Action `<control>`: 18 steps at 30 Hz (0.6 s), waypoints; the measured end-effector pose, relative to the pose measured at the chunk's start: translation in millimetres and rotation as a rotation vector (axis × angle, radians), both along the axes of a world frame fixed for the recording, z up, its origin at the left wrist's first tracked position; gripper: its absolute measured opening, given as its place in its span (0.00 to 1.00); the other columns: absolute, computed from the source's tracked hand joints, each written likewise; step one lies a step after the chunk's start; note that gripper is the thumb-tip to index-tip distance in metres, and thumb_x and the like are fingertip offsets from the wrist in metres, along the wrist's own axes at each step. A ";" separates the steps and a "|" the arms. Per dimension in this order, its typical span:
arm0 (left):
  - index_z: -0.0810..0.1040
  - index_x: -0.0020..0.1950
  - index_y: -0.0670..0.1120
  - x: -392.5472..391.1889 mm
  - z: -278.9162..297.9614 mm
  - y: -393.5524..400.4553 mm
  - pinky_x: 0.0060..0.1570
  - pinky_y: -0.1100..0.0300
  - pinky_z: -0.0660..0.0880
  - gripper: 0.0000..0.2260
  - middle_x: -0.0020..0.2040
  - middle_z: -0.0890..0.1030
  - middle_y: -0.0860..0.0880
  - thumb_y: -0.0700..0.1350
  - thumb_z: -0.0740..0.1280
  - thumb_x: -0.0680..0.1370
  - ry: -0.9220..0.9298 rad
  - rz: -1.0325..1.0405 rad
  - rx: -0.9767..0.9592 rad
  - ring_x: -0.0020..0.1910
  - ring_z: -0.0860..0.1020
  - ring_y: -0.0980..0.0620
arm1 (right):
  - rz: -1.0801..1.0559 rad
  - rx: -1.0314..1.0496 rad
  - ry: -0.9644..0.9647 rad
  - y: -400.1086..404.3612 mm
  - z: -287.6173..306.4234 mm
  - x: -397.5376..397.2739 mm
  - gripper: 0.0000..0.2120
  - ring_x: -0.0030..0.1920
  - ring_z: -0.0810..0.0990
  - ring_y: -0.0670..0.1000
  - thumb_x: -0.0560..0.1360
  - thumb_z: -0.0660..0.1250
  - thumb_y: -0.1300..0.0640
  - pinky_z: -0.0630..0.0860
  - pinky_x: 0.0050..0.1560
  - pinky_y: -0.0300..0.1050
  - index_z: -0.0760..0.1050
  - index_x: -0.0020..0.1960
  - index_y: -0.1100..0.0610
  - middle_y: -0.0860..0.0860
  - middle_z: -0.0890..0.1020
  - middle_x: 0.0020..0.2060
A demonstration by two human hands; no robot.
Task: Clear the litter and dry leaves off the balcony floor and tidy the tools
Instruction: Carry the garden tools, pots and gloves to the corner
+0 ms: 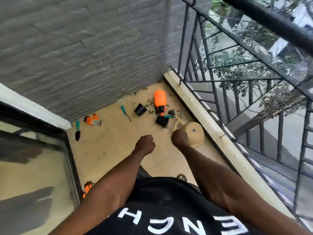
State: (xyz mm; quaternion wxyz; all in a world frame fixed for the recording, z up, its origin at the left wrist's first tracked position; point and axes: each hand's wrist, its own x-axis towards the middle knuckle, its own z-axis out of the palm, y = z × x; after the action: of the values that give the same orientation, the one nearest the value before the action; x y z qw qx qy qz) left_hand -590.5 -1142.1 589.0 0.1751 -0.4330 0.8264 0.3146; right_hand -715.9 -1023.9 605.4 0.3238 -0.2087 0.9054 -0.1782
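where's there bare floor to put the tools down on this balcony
Bare tiles lie between the orange gloves and the nearer black pot, running back toward the hands. Crowded: the far corner by the orange sprayer, with pots, dry leaves and the watering can.

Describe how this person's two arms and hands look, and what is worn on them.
Both forearms are bare, with no sleeves showing. The left hand and right hand wear no gloves, rings, watch or bracelet. The person wears a black shirt with white embroidered letters.
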 end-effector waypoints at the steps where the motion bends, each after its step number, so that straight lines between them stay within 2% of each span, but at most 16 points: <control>1: 0.78 0.59 0.44 -4.4 -0.8 -11.3 0.47 0.61 0.70 0.12 0.61 0.78 0.43 0.43 0.62 0.77 -0.005 0.010 -0.005 0.57 0.77 0.42 | 0.013 0.002 -0.017 -11.4 -0.2 -3.0 0.13 0.50 0.81 0.59 0.80 0.56 0.61 0.78 0.49 0.50 0.78 0.51 0.64 0.58 0.82 0.49; 4: 0.77 0.61 0.45 -13.6 -6.9 -52.9 0.52 0.56 0.73 0.14 0.62 0.78 0.42 0.44 0.61 0.77 -0.037 0.044 -0.008 0.59 0.77 0.41 | 0.034 0.034 -0.072 -50.2 -6.5 -13.5 0.12 0.53 0.80 0.57 0.80 0.57 0.61 0.74 0.47 0.45 0.78 0.52 0.63 0.57 0.80 0.49; 8: 0.77 0.59 0.44 -23.0 -21.3 -130.7 0.50 0.56 0.74 0.13 0.60 0.79 0.42 0.44 0.61 0.77 -0.099 0.026 0.007 0.56 0.78 0.42 | -0.058 0.034 -0.092 -116.0 -26.5 -31.0 0.10 0.44 0.80 0.54 0.78 0.59 0.61 0.76 0.41 0.46 0.78 0.45 0.61 0.56 0.82 0.45; 11: 0.77 0.58 0.43 -31.6 -30.5 -191.6 0.48 0.56 0.74 0.11 0.58 0.79 0.42 0.43 0.62 0.77 -0.124 -0.007 0.035 0.54 0.78 0.42 | -0.119 0.076 -0.090 -166.4 -32.8 -33.4 0.09 0.39 0.78 0.52 0.78 0.59 0.59 0.76 0.36 0.46 0.73 0.40 0.56 0.54 0.80 0.42; 14: 0.77 0.55 0.40 -41.7 -29.7 -244.6 0.46 0.56 0.73 0.09 0.55 0.80 0.41 0.42 0.61 0.78 -0.166 -0.058 0.051 0.53 0.78 0.41 | -0.192 0.033 -0.143 -220.0 -22.2 -29.9 0.09 0.44 0.78 0.55 0.79 0.59 0.62 0.74 0.42 0.49 0.73 0.41 0.60 0.55 0.77 0.40; 18: 0.77 0.55 0.42 -67.0 -34.8 -308.2 0.48 0.56 0.75 0.10 0.56 0.80 0.42 0.43 0.62 0.78 -0.236 -0.162 0.048 0.54 0.78 0.41 | -0.263 -0.008 -0.186 -278.8 -22.6 -41.1 0.09 0.44 0.78 0.58 0.77 0.60 0.64 0.72 0.40 0.47 0.77 0.42 0.64 0.57 0.78 0.39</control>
State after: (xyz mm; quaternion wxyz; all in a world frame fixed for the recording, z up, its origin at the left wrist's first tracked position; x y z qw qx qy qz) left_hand -657.5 -1450.3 554.2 0.3061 -0.3945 0.8245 0.2661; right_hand -757.0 -1302.8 582.8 0.3795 -0.0722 0.8902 -0.2414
